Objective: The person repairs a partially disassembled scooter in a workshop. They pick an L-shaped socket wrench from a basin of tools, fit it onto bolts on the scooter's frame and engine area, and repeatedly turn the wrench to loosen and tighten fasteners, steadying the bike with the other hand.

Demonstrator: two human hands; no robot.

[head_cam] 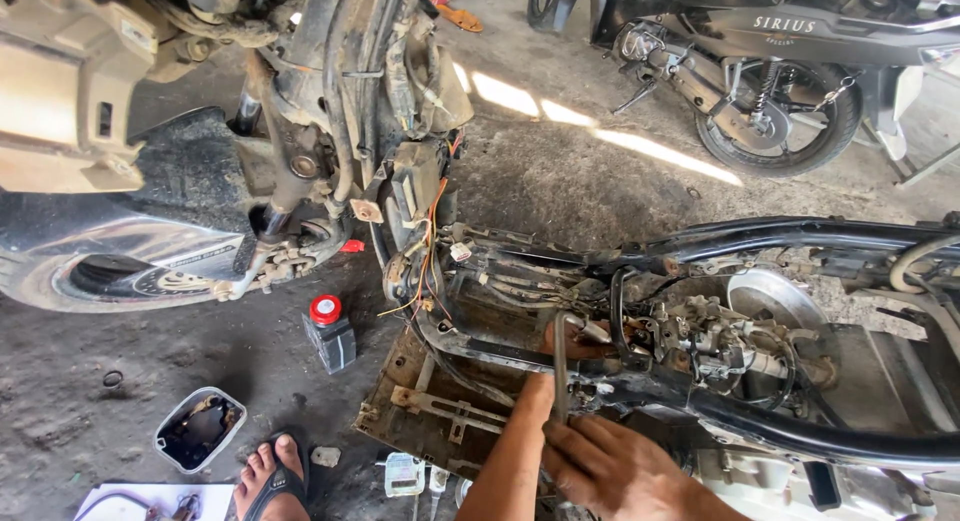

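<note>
Your left hand (572, 341) is pushed deep in among the frame tubes (800, 236), hoses (618, 316) and engine parts (715, 346), with little room around it. Your right hand (610, 466) sits below the lower tube. Open floor (560, 171) lies behind the frame, and left, past the small bottle (329, 333).

1 small dark bottle (331, 334) with a red cap is being seen standing on the floor beside the front wheel (120, 271).
</note>
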